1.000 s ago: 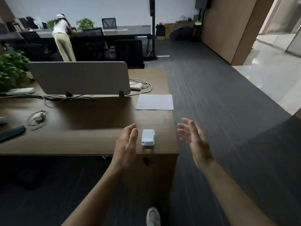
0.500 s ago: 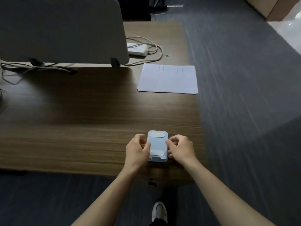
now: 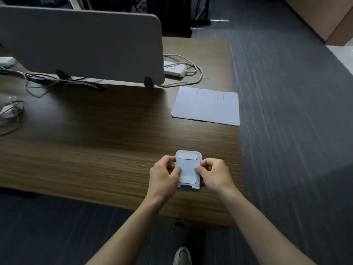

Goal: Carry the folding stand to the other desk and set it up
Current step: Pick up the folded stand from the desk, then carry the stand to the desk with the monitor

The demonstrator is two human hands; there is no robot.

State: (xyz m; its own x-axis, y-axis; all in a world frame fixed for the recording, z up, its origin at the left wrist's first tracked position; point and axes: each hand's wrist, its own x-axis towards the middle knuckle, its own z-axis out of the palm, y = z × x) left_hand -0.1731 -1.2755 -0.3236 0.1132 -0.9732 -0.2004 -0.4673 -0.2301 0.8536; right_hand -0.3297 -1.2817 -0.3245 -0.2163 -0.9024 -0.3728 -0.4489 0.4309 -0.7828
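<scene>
- At the bottom edge of the view, one light shoe [image 3: 182,255] shows on the dark carpet, with both forearms reaching up and forward from there toward the desk.
- Over the near right corner of the wooden desk [image 3: 95,146], the folding stand [image 3: 188,170] sits between the two hands; whether its base touches the wood or is lifted just clear cannot be told.
- The left hand [image 3: 164,178] pinches the stand's left edge, thumb laid on its pale face, fingers curled behind.
- The right hand [image 3: 215,175] grips the right edge the same way, thumb tip on the face, so both hands grasp the stand and neither is free.
- The stand's long axis runs away from the person, its notched end nearest the body and its rounded end pointing toward the desk's far side; two pale oval pads mark its face, one near each end.
- Both hands are equally close, one on each long side, so a lift or an unfolding pull would likely start from this symmetrical hold.
- Farther along the right edge, a sheet of paper [image 3: 207,106] lies flat, well apart from the stand.
- Beyond it, a white power strip [image 3: 174,69] with looped cable rests beside the grey divider screen [image 3: 82,46], and more cables trail to the left.
</scene>
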